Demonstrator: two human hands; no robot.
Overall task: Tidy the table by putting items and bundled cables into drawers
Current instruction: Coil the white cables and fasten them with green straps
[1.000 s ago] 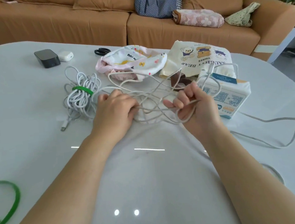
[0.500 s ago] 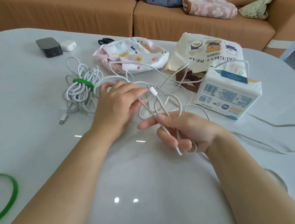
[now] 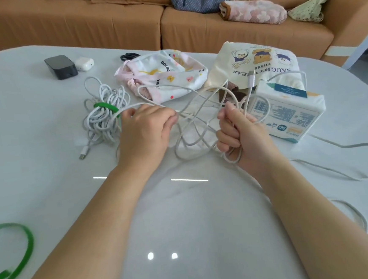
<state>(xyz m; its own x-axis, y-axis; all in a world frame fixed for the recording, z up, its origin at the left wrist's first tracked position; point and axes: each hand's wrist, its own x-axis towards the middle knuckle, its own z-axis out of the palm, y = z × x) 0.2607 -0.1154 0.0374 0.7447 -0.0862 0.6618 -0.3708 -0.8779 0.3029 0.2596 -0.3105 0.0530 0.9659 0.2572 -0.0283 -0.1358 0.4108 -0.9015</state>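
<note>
A loose white cable (image 3: 196,125) loops in the air between my two hands over the white table (image 3: 38,177). My left hand (image 3: 145,131) pinches a strand of it, fingers curled. My right hand (image 3: 239,130) grips several loops in a fist, with the cable's plug end (image 3: 252,79) sticking up above the tissue pack. The rest of this cable trails off to the right across the table. Left of my left hand lies a second white cable bundle (image 3: 104,114) tied with a green strap (image 3: 105,107).
A loose green strap (image 3: 15,251) lies at the near left. At the back are a black box (image 3: 61,66), a white earbud case (image 3: 84,63), black scissors (image 3: 129,56), a printed pouch (image 3: 167,74), a bear tote bag (image 3: 258,60) and a tissue pack (image 3: 291,113). A brown sofa stands behind.
My right hand has risen and closed into a fist round the cable loops. The plug end swung up from below my hand. My left hand stays near the bundled cable.
</note>
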